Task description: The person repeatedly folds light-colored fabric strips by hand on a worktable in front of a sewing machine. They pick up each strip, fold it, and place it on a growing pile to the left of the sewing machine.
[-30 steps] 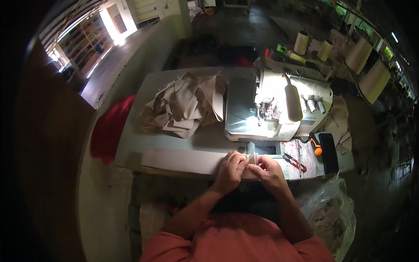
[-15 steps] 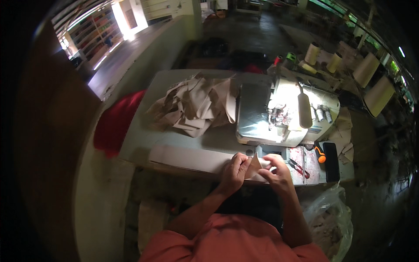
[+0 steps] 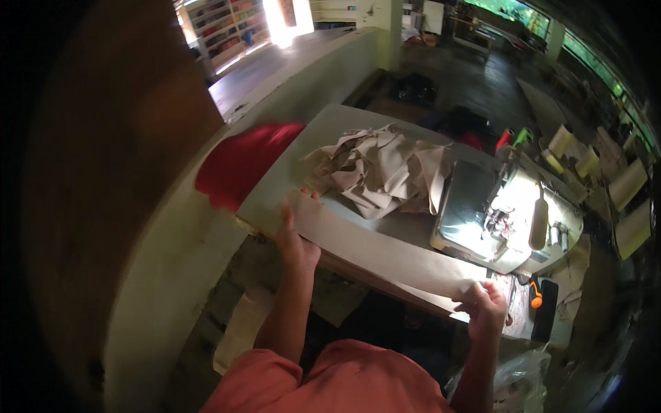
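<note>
A long beige fabric strip (image 3: 385,251) stretches along the front edge of the table between my two hands. My left hand (image 3: 297,244) grips its left end, with the fingertips showing past the far edge and some motion blur. At the right end, my right hand (image 3: 487,310) pinches the strip between thumb and fingers. Behind the strip lies a crumpled heap of beige fabric pieces (image 3: 382,172). To the right of the heap stands a lit sewing machine (image 3: 467,210), just beyond my right hand.
A black phone-like slab (image 3: 545,311) and an orange-handled tool (image 3: 536,296) lie right of my right hand. Several thread cones (image 3: 561,141) stand behind the machine. Red cloth (image 3: 248,162) drapes over the low wall at left. A clear plastic bag (image 3: 516,372) hangs below the table's right end.
My hands were close together at a folded fabric end near the machine. Now they are far apart, the left at the strip's left end. The view has turned left.
</note>
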Demonstrator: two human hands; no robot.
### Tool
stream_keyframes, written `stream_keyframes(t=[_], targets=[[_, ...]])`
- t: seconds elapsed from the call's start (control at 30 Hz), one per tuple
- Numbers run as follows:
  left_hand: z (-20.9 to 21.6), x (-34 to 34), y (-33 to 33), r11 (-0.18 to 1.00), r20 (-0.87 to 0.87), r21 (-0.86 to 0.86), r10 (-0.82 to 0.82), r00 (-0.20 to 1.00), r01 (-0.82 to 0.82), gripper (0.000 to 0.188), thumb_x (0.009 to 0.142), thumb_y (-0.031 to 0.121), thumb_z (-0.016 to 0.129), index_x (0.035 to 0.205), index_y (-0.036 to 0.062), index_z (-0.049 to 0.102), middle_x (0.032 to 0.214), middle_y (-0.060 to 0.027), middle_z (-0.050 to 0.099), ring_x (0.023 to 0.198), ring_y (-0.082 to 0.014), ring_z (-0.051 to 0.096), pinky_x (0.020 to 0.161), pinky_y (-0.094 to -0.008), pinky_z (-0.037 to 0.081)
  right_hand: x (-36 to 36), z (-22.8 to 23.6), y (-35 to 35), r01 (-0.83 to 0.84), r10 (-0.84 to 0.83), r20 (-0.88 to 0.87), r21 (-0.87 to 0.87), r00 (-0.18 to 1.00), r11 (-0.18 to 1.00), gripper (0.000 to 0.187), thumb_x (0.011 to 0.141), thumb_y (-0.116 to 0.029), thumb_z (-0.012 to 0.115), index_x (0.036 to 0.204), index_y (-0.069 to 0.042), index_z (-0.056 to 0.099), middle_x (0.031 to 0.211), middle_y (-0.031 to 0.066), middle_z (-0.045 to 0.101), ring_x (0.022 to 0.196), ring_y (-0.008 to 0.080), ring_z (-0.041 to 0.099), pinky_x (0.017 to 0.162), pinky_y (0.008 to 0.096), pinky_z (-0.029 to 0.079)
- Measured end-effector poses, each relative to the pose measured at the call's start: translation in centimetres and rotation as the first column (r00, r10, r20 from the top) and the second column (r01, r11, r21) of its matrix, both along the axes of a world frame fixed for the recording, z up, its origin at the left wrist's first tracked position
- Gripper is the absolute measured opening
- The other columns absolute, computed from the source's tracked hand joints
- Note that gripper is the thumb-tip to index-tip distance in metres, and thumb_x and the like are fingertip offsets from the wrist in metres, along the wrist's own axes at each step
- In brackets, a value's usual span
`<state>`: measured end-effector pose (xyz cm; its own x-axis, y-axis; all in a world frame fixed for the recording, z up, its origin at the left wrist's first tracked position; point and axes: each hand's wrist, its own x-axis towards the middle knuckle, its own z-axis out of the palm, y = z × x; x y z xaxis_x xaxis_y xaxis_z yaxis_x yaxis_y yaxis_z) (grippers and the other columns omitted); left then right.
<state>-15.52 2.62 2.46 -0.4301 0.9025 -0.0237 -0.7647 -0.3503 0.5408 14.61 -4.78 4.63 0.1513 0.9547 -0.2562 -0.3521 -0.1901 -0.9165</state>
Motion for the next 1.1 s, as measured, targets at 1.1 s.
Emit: stream_keyframes(t=[1.1], targets=[[3.2,18.9,5.0,0.810,-0.952,0.013,0.190,-0.241,0.586,0.016,0.072,0.011,0.055,0.085,0.0022,0.058,0.074,-0.0104,0.053,0.067,-0.0250,0.052,0.062,-0.0328,0.043,0.9,-2.1,3.6,0.028,-0.038,0.044,0.208,0.998,0.978,0.032,0.077,-0.002,0.052,0.104,0.005,0.035,0.077,0.0126,0.056,0.061,0.0179,0.060,0.048,0.0227,0.047]])
